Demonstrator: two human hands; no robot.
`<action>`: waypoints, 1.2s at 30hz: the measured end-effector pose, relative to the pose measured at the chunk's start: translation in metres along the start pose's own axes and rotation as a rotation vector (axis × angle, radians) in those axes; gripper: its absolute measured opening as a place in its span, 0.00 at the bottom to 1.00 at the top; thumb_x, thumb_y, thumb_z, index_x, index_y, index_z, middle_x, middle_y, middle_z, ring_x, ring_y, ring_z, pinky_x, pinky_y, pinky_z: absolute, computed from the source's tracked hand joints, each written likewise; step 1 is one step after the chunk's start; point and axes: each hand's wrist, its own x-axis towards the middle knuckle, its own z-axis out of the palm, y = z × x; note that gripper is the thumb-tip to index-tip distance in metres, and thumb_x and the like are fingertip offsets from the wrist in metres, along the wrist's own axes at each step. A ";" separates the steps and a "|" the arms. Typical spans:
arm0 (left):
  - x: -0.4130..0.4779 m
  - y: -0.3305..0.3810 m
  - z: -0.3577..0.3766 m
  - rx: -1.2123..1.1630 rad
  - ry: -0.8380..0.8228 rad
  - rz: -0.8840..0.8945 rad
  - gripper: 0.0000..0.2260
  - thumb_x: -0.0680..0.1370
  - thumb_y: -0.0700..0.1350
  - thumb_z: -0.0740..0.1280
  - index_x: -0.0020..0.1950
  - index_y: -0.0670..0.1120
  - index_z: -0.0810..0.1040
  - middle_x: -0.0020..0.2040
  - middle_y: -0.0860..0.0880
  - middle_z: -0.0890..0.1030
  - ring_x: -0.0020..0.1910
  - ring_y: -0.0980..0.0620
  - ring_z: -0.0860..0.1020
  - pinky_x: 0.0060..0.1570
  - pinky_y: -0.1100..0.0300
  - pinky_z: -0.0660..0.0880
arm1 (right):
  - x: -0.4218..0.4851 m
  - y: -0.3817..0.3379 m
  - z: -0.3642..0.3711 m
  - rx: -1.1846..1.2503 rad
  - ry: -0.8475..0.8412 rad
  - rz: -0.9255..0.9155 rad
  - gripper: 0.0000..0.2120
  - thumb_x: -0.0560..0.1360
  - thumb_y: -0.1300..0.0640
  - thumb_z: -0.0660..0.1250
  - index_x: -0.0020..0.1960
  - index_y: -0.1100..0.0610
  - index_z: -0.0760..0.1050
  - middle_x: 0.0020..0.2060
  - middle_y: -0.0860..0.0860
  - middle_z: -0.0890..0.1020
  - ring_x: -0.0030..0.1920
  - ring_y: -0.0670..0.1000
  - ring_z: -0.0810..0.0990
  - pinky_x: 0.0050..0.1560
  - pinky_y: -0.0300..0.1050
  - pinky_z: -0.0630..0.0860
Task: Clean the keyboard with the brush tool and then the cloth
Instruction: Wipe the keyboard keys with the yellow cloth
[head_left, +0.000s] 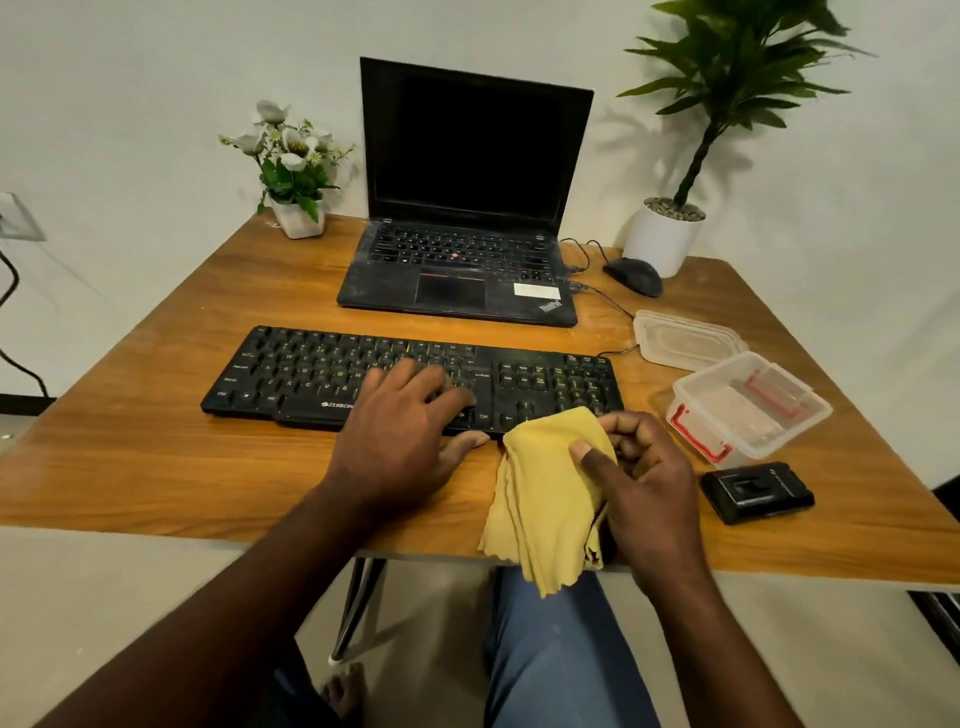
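Black keyboard (322, 374) lies at the middle of the table (156, 467), laptop (462, 260) at its 12 o'clock. Left hand (400, 421) rests flat on the keys right of centre, fingers extended, grasping nothing. Right hand (639, 467), at the keyboard's 5 o'clock, grips the yellow cloth (545, 493), which hangs over the table's near edge.

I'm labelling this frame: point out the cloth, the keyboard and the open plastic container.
cloth (545, 493), head view, middle of yellow folds.
keyboard (311, 371), head view, bare letter keys at left.
plastic container (769, 436), head view, near wall.
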 end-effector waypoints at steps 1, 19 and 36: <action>0.000 0.000 0.000 -0.001 -0.001 0.003 0.22 0.78 0.67 0.64 0.64 0.54 0.80 0.56 0.52 0.79 0.57 0.49 0.74 0.55 0.49 0.71 | -0.001 -0.005 -0.008 0.047 0.030 0.015 0.11 0.76 0.63 0.74 0.53 0.50 0.79 0.45 0.43 0.85 0.45 0.40 0.83 0.45 0.35 0.76; 0.002 0.001 0.000 -0.008 -0.011 -0.008 0.21 0.78 0.65 0.65 0.64 0.53 0.81 0.56 0.51 0.79 0.57 0.48 0.73 0.55 0.49 0.69 | -0.009 -0.013 0.029 -0.790 -0.207 -0.472 0.13 0.77 0.53 0.71 0.61 0.50 0.81 0.57 0.47 0.81 0.59 0.49 0.76 0.58 0.44 0.74; 0.037 0.007 0.018 0.006 -0.040 -0.147 0.19 0.82 0.56 0.63 0.72 0.56 0.75 0.63 0.53 0.76 0.64 0.49 0.69 0.61 0.48 0.67 | 0.019 -0.003 0.078 -0.970 -0.248 -0.217 0.30 0.82 0.41 0.62 0.80 0.50 0.62 0.76 0.49 0.69 0.77 0.51 0.63 0.74 0.53 0.63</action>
